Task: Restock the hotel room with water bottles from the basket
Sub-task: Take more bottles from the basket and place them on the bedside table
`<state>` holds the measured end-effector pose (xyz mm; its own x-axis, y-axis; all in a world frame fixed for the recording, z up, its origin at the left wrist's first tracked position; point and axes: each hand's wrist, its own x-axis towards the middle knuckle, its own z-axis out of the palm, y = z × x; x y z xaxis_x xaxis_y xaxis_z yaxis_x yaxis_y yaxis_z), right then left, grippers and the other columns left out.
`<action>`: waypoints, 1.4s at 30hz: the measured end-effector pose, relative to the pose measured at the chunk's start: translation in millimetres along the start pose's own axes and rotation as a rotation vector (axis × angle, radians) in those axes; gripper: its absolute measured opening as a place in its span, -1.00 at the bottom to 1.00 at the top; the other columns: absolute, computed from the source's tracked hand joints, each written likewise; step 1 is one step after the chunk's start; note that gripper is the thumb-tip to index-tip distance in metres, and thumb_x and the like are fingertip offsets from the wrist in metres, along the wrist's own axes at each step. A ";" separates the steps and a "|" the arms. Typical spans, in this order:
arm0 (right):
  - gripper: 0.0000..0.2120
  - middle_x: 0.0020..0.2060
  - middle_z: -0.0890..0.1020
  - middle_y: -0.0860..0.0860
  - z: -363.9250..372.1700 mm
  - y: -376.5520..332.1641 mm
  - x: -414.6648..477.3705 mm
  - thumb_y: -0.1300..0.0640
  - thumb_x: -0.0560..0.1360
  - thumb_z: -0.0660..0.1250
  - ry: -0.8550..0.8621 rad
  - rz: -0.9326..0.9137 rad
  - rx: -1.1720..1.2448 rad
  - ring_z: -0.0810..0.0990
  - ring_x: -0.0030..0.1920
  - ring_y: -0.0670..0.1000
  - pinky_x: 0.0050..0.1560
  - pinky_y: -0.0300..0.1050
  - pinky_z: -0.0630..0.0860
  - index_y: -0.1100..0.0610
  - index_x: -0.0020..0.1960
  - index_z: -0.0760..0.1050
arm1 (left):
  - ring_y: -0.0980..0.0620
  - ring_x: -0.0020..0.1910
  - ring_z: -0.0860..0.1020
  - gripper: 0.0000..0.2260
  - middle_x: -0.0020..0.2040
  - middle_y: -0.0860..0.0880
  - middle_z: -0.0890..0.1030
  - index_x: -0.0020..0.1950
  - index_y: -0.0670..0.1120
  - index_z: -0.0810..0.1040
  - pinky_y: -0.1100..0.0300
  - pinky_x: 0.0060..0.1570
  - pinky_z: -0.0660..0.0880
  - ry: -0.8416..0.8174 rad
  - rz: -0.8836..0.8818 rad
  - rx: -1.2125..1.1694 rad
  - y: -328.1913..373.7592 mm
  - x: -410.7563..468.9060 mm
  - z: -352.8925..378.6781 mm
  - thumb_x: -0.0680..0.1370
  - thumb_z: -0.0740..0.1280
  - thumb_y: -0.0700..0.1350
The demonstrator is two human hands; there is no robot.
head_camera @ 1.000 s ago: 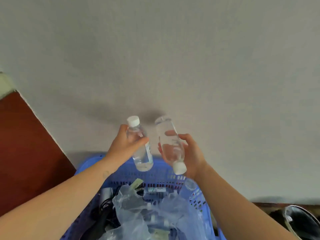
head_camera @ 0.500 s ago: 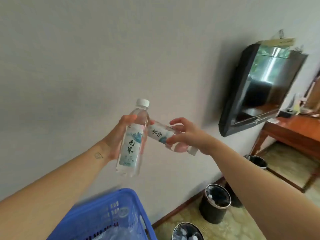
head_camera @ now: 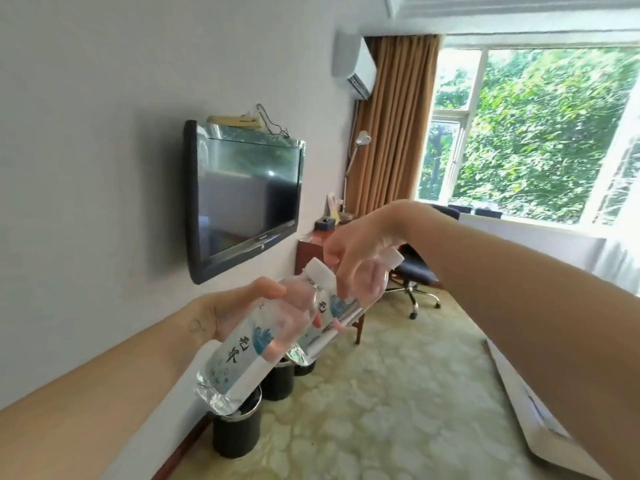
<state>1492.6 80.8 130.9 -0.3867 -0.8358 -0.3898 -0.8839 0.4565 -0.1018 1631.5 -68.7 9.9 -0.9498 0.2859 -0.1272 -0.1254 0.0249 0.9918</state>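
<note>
Strong daylight floods in through the window [head_camera: 540, 140] on the right, and its panes are nearly washed out. The wall [head_camera: 86, 150] is evenly lit, with a soft shadow around the television [head_camera: 242, 199], whose screen shows pale reflections. The front bottle [head_camera: 239, 351] and rear bottle [head_camera: 325, 332] glint slightly and look soft with motion blur. The wide lens bends straight lines toward the edges.

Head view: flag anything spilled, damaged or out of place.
No spill or damage: left bottle and right bottle are both capped. Only oddity: a beige box with loose wires sits atop the wall TV.
</note>
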 end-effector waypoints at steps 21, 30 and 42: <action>-0.26 0.13 0.58 0.20 104.2 411.6 -172.9 -0.03 0.27 0.48 1.310 0.583 1.259 0.62 0.08 0.17 0.08 0.14 0.60 0.26 0.33 0.35 | -0.16 0.05 0.63 -0.51 0.06 -0.14 0.67 0.08 0.01 0.66 -0.20 0.00 0.59 -0.429 0.426 -0.143 65.3 485.8 228.0 0.25 0.48 0.24; -0.55 -0.03 0.62 0.10 120.9 601.1 -266.5 0.03 0.33 0.54 1.724 0.726 1.314 0.63 -0.09 0.06 -0.25 -0.04 0.60 -0.01 0.13 0.42 | 0.08 -0.24 0.61 -0.66 -0.25 0.07 0.64 -0.11 0.07 0.61 0.15 -0.28 0.54 -0.434 0.395 -0.009 119.3 705.0 298.7 0.26 0.37 0.25; -0.69 -0.15 0.59 0.20 184.8 788.2 -367.1 -0.12 0.43 0.39 1.673 0.986 1.400 0.64 -0.26 0.12 -0.27 -0.08 0.62 0.07 0.04 0.51 | 0.02 -0.43 0.60 -0.65 -0.32 -0.09 0.61 -0.33 -0.03 0.68 0.16 -0.41 0.58 -0.542 0.152 -0.354 112.5 928.3 482.7 0.49 0.26 0.12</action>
<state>986.5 803.8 24.7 -0.8346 0.5508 0.0068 -0.0298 -0.0328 -0.9990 874.2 661.9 9.3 -0.6974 0.7048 0.1301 -0.1757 -0.3441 0.9224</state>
